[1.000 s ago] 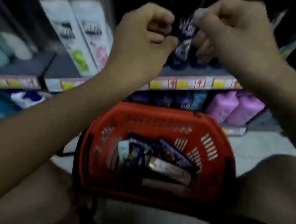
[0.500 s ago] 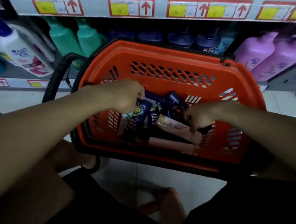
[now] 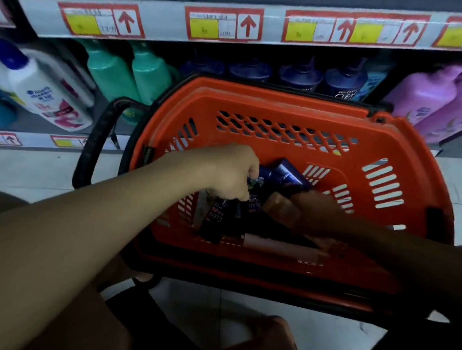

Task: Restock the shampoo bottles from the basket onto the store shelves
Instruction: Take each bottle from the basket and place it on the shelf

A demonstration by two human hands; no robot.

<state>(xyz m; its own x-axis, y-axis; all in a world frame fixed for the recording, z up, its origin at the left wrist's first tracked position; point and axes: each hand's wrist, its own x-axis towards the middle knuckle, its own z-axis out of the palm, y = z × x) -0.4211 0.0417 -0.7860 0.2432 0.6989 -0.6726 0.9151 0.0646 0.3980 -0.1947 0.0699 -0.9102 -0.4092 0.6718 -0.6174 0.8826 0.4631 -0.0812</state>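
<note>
The basket [image 3: 290, 108] sits on the floor [image 3: 35, 168] directly in front of the lower shelf [image 3: 32, 129]. Inside the basket, several tubes [image 3: 216, 220] lie piled at the centre. The left hand [image 3: 230, 172] is in the basket over the left of the pile; the right hand [image 3: 317, 210] is over the right. Bottles [image 3: 300, 76] stand on the lower shelf behind the basket, beneath the upper shelf edge [image 3: 166, 22].

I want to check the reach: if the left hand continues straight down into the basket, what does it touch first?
Most likely the dark shampoo bottles directly under the left hand, which it may already touch. Depth is unclear.
</note>
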